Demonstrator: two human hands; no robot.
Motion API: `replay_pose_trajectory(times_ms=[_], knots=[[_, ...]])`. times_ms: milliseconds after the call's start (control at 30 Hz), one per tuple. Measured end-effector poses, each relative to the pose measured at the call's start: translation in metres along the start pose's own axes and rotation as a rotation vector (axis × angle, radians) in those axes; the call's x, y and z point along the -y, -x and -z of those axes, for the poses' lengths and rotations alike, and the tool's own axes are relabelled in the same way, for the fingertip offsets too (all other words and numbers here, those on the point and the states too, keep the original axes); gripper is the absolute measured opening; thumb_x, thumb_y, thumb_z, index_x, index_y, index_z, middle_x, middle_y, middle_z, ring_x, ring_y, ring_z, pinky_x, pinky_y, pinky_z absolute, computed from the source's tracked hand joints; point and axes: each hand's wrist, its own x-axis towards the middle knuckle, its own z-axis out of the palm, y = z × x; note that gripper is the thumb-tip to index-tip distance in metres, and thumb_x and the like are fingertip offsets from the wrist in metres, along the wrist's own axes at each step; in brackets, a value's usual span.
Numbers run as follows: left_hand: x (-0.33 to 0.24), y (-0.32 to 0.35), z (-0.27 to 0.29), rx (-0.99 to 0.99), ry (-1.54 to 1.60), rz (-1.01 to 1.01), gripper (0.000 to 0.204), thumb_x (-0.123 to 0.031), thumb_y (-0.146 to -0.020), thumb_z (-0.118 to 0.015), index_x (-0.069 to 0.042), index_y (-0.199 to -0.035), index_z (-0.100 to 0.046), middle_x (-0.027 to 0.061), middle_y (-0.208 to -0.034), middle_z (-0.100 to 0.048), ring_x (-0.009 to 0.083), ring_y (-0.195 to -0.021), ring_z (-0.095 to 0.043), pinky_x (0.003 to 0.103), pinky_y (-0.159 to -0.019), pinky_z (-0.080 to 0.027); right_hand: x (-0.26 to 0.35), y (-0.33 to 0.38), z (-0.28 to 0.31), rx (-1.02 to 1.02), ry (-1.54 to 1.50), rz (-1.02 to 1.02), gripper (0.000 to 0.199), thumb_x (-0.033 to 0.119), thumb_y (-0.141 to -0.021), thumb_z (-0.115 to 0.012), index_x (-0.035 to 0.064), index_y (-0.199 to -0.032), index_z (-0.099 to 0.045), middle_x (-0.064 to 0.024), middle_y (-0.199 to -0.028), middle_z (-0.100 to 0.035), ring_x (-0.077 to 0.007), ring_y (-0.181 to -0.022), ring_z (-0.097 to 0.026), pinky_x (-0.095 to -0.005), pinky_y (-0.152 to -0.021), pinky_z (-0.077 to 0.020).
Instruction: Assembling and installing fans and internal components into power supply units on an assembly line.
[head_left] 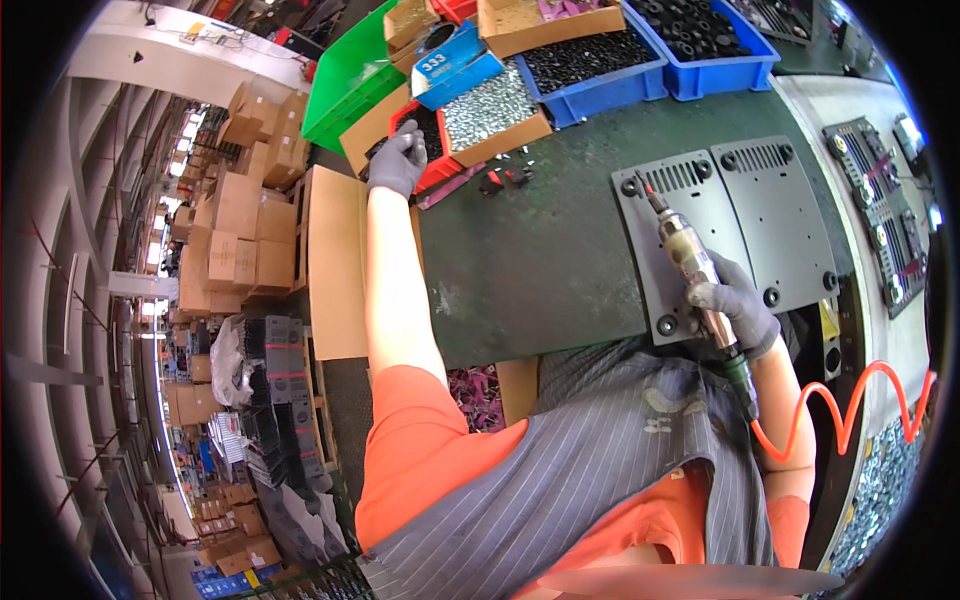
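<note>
My right hand point(740, 305), in a dark grey glove, is wrapped round a pneumatic screwdriver point(690, 250) with a coiled orange air hose point(845, 415). Its red-collared tip is over the upper left corner of a dark metal plate point(660, 240), by a round black foot point(632, 187). A second, similar plate point(775, 220) lies alongside, with black feet near its corners. My left hand point(398, 162), gloved too, reaches to a red bin point(440, 172) of small black parts. Its fingers are curled together; whatever is between them is hidden.
Beyond the red bin, a cardboard tray point(500, 152) holds shiny screws. Blue bins point(610, 95) of black parts and a green crate point(345, 85) line the far edge. Small red and black bits point(505, 178) lie on the dark green table point(530, 270). More assembled plates point(880, 220) lie at right.
</note>
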Motion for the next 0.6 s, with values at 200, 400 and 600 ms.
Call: replay_pose_trajectory(times_ms=[200, 400, 600], knots=[[0.098, 0.133, -0.077, 0.612, 0.303, 0.390, 0.026, -0.023, -0.100, -0.059, -0.008, -0.120, -0.063, 0.0027, -0.092, -0.067, 0.0077, -0.072, -0.055, 0.021, -0.061, -0.047, 0.007, 0.037, -0.006, 0.100, 0.170, 0.030, 0.074, 0.014, -0.065, -0.079, -0.0026, -0.132, -0.052, -0.0029, -0.100, -0.059, -0.0101, -0.086, -0.056, -0.0249, -0.078, -0.0485], [0.188, 0.240, -0.145, 0.806, 0.447, 0.655, 0.031, -0.028, -0.104, -0.052, -0.002, -0.118, -0.061, -0.0004, -0.074, -0.057, 0.0043, -0.057, -0.044, 0.019, -0.047, -0.039, -0.004, 0.090, -0.006, 0.029, 0.175, 0.006, 0.084, 0.025, -0.063, -0.086, -0.0020, -0.135, -0.052, -0.0043, -0.102, -0.062, -0.0135, -0.091, -0.057, -0.0297, -0.087, -0.0473], [0.207, 0.267, -0.182, 0.743, 0.436, 0.723, 0.032, -0.028, -0.105, -0.049, -0.001, -0.119, -0.058, 0.0002, -0.074, -0.058, 0.0042, -0.055, -0.044, 0.019, -0.047, -0.038, -0.023, 0.118, 0.008, -0.030, 0.172, 0.035, 0.086, 0.029, -0.064, -0.086, -0.0028, -0.136, -0.051, -0.0055, -0.101, -0.062, -0.0132, -0.088, -0.058, -0.0292, -0.082, -0.0489]])
